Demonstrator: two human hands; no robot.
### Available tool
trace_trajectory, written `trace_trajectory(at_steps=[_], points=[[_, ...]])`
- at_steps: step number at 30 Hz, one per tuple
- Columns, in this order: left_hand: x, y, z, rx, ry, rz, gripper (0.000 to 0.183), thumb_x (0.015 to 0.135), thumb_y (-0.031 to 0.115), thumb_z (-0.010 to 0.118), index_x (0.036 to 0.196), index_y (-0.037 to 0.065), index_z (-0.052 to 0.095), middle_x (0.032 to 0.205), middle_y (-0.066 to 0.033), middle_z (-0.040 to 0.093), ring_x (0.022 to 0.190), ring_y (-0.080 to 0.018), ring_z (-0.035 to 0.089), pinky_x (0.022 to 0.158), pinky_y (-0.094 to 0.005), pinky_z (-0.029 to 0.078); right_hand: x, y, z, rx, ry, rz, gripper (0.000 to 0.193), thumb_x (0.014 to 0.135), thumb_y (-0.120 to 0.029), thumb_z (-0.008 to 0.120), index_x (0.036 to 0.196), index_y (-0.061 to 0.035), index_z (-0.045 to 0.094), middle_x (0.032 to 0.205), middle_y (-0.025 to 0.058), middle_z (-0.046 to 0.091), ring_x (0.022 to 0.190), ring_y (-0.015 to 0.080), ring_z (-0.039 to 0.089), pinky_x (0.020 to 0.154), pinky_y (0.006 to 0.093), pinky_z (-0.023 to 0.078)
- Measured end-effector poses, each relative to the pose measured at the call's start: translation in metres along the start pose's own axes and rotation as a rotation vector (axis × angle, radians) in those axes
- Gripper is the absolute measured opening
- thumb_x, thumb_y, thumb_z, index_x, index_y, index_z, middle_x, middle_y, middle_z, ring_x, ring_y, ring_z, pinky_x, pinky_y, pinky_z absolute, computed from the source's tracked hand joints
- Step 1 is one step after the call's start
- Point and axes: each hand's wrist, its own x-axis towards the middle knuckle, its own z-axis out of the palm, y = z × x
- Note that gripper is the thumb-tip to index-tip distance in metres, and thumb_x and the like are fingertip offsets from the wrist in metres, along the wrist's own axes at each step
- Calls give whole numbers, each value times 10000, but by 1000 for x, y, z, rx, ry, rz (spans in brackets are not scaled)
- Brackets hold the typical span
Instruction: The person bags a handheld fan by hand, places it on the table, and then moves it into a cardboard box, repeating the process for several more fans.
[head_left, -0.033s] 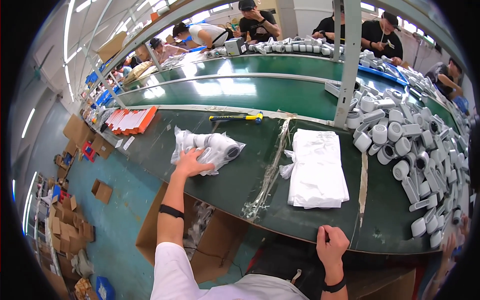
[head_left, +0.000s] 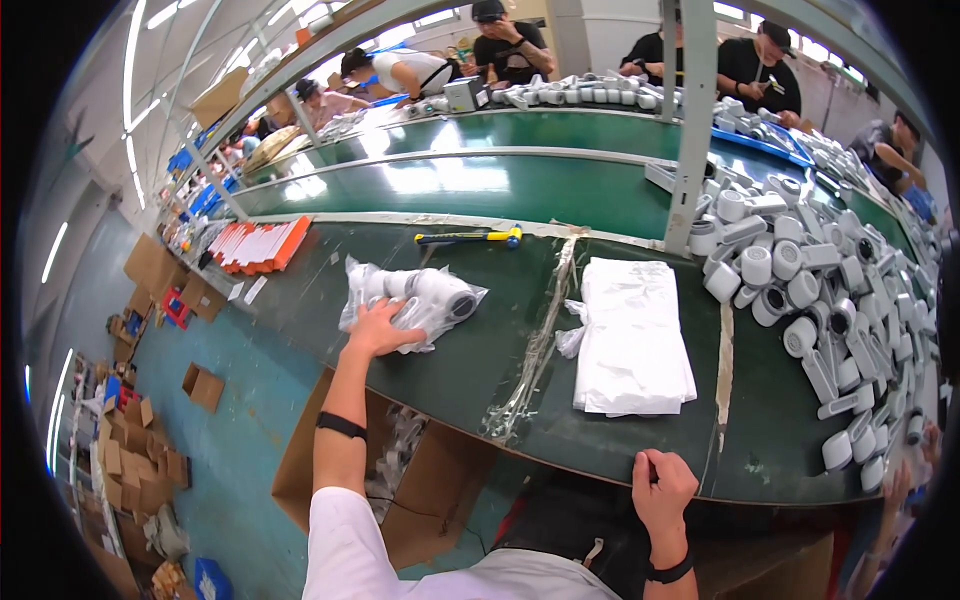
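Note:
My left hand (head_left: 377, 327) lies over the near side of a clear plastic bag (head_left: 352, 285), its fingers curved around the bag and the thumb set apart. Inside the bag are several white-and-grey rounded devices (head_left: 405, 284), lying side by side; the hand hides part of them. At the table's front edge, my right hand (head_left: 663, 490) is closed in a loose fist, and nothing shows in it. Nearest to that hand is a stack of flat white plastic bags (head_left: 635, 345), with gathered ends at its left side.
A blue-and-yellow hammer (head_left: 470, 238) lies at the table's back. Orange-and-white flat pieces (head_left: 260, 245) are at left. Loose grey-and-white devices (head_left: 790, 260) pile up at right by a metal post (head_left: 690, 130). Below the edge stands an open carton (head_left: 440, 490). People work across the green conveyor (head_left: 450, 185).

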Motion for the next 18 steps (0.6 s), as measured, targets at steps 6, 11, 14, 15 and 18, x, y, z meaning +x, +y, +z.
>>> trace_trajectory(at_steps=[6,11,14,15,18], points=[[26,-12,16,32,-5,130,958,662,615,719,1444,138,438,1500,-194,368,1389,-354,336,1143,-462,277,7,2,-5,-93,32,12,99,765,-71,717,720,-98,633,610,56,573,535,249,570,474,350,451],[-5,-5,-14,186,-155,-21,1077,653,669,703,1524,210,268,1538,-114,338,1393,-387,321,1070,-728,171,4,9,2,-112,75,-40,89,765,-131,729,736,-114,647,598,27,565,542,218,587,462,327,458],[-28,50,-38,358,-147,-34,1051,666,693,687,1492,144,337,1468,-141,433,1324,-403,415,1095,-629,264,0,9,-8,-124,80,-37,95,769,-144,729,731,-119,646,603,12,571,535,199,583,455,307,454],[-26,57,-41,360,-144,-18,1051,666,693,687,1492,144,337,1468,-141,433,1324,-403,415,1095,-629,264,-1,10,-8,-128,78,-40,95,770,-146,727,732,-119,645,604,8,572,531,192,580,453,303,452],[-26,56,-45,449,-185,-43,1022,656,716,679,1472,179,379,1487,-101,422,1343,-413,390,1081,-709,186,-2,7,-8,-127,68,-44,104,792,-157,708,737,-117,628,611,3,557,538,188,571,462,299,452]])
